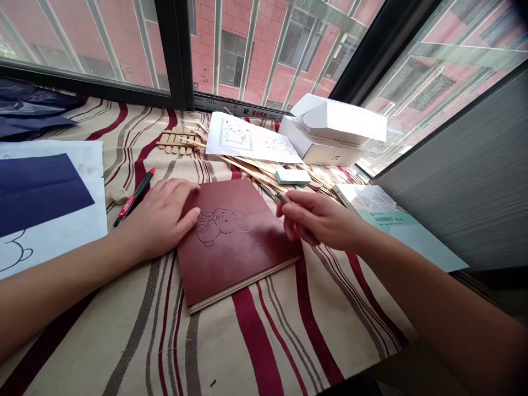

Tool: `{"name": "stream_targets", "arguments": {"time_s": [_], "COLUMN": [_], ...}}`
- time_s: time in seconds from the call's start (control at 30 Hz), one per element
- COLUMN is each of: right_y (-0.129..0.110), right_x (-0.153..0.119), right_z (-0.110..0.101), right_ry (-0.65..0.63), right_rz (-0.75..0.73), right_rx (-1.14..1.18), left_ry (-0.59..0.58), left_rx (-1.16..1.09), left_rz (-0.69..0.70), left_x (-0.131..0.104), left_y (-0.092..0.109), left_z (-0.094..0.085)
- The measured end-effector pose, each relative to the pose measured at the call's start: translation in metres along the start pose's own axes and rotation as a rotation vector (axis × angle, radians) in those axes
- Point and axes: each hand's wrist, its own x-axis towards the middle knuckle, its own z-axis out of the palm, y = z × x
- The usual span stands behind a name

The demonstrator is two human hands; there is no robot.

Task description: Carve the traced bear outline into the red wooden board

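Striped cloth (223, 341): spread beneath the board and marker.

Reddish-brown board (256, 253): one, lying flat between the hands; dark-lined rabbit drawing (225, 221) on its face; pale, layered near edge. Judged stiff, fairly light, not fragile; glossy face probably slippery. Best held by its side edges, clear of the drawing.

Left hand (165, 217): fingers released, loosely extended over the board's left edge; thumb on its face, beside the drawing.

Right hand (307, 217): at the board's right side; fingers clenched around a slim tool (282, 197). Contact with the board: cannot tell.

Marker (135, 199), red and black: on the cloth, just beside the left hand.

Slim tool: mostly hidden by fingers; judged light and rigid, suited to a shaft grip.
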Motion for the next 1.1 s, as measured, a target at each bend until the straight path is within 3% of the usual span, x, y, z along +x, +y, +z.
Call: {"name": "stream_targets", "arguments": {"time_s": [0.13,0.27,0.4,0.6,0.77,0.93,1.0,1.1], "right_y": [-0.021,-0.029,-0.023,-0.019,-0.023,-0.029,-0.032,-0.035], "right_x": [-0.005,-0.006,0.001,0.011,0.018,0.027,0.032,0.043], "right_z": [-0.013,-0.014,-0.019,-0.032,-0.031,-0.038,-0.038,-0.025], "right_ry": [-0.133,-0.212,-0.149,-0.203,-0.031,-0.091,-0.091,0.011], "right_rz": [-0.060,-0.092,-0.148,-0.211,-0.224,-0.272,-0.322,-0.448], "right_rx": [-0.471,-0.565,-0.278,0.130,0.131,0.143,0.222,0.481], "left_ry": [0.051,0.038,0.046,0.062,0.029,0.065,0.064,0.052], "left_rx": [0.014,0.018,0.013,0.015,0.009,0.006,-0.002,-0.008], "left_rz": [0.016,0.014,0.016,0.041,0.030,0.021,0.009,0.008], "left_x": [-0.002,-0.001,0.001,-0.003,-0.004,-0.001,0.000,0.001], "left_y": [-0.001,-0.002,-0.005,-0.002,0.001,-0.004,-0.004,-0.003], "left_z": [0.003,0.004,0.004,0.003,0.001,0.006,0.007,0.005]}}
